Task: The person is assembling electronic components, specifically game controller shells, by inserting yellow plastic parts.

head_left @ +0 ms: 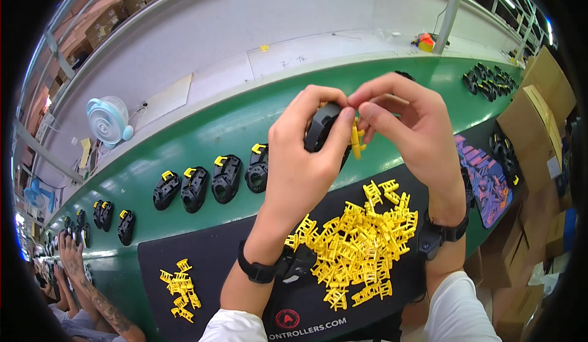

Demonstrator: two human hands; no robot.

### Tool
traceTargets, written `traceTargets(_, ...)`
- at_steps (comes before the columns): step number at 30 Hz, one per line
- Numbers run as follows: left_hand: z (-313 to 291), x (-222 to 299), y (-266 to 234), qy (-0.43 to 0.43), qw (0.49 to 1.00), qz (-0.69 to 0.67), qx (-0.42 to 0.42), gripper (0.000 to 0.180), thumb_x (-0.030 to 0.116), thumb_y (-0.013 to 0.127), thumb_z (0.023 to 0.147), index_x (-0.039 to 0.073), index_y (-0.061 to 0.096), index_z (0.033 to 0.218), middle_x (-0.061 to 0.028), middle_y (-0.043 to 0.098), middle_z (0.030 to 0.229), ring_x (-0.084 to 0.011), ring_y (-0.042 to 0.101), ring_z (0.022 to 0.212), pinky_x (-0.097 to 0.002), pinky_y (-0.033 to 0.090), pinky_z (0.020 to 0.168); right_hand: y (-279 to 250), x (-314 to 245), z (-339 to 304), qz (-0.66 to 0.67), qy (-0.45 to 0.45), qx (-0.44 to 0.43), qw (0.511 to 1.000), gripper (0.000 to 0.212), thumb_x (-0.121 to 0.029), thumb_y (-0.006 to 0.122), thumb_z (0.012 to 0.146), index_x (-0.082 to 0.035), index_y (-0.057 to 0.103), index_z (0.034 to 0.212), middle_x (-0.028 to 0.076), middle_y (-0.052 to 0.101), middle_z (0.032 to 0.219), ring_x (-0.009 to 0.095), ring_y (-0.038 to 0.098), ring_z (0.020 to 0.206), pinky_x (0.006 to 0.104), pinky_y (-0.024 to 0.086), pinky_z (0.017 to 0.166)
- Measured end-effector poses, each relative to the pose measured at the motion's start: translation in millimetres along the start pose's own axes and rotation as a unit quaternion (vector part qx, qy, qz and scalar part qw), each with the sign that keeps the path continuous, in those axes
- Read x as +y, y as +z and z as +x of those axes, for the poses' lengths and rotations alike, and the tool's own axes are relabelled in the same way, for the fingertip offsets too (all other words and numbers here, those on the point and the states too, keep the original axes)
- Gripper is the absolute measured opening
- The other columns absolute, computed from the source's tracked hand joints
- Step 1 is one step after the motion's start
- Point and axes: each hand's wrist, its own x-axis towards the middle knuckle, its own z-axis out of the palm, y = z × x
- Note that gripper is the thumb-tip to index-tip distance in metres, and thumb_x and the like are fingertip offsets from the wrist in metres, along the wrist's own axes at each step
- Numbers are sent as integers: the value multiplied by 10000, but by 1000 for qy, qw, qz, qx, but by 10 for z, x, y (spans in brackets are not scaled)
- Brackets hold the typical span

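My left hand (306,149) is closed around a black plastic shell (321,126), raised above the pile. Close against it, my right hand (407,118) has its fingers curled, and a yellow plastic clip (357,141) shows at its fingertips beside the shell. How far the clip touches the shell is hidden by the fingers. Below both hands, a large heap of yellow clips (361,244) lies on a black mat (226,262). A smaller group of yellow clips (181,290) lies toward the mat's left end.
Several black shells with yellow clips (226,179) stand in a row on the green table (196,136). More black shells (488,81) sit far right. A fan (108,121) stands behind at left. Another person's tattooed arm (92,290) reaches in at left. Cardboard boxes (528,140) stand right.
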Motion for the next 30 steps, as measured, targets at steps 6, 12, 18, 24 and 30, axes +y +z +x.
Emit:
traceTargets(6, 11, -77, 0, -53, 997, -47, 27, 134, 135, 652, 932, 17, 623, 989, -58, 653, 801, -91, 607, 734, -264, 502, 677, 2, 55, -23, -26, -19, -43, 999, 241, -30, 668, 926, 54, 648, 1151, 89, 686, 1092, 140, 672, 945, 281, 564, 828)
traceTargets(12, 31, 71, -206, -175, 958, -224, 24, 158, 175, 641, 944, 37, 630, 1020, -38, 651, 891, -83, 613, 804, -236, 501, 714, -80, -74, -106, -84, -15, -15, 996, 274, -53, 682, 916, 28, 632, 1172, 76, 666, 1134, 156, 656, 1007, 293, 553, 849)
traceTargets(18, 61, -70, -476, -109, 993, -53, -6, 196, 256, 590, 943, 89, 662, 1016, 12, 659, 886, -34, 583, 774, -182, 335, 617, -244, -38, -485, -348, -14, -100, 932, 299, -147, 708, 890, -23, 635, 1152, 131, 641, 1100, 258, 660, 959, 354, 537, 809)
traceTargets(24, 35, 239, -454, -93, 995, -24, -20, 173, 191, 604, 932, 31, 668, 946, -27, 628, 825, -65, 560, 754, -201, 440, 691, -33, -2, -1484, -391, 87, -138, 906, 384, -232, 815, 789, -25, 652, 1068, 132, 570, 1031, 330, 559, 1010, 414, 473, 904)
traceTargets(30, -167, 402, -497, -87, 993, 14, -78, 226, 262, 571, 939, 88, 686, 1025, 18, 641, 885, -27, 563, 771, -190, 346, 627, 259, 257, -1769, -410, 44, -91, 906, 312, -99, 792, 748, -73, 670, 1034, 97, 568, 1041, 318, 540, 1023, 417, 462, 935)
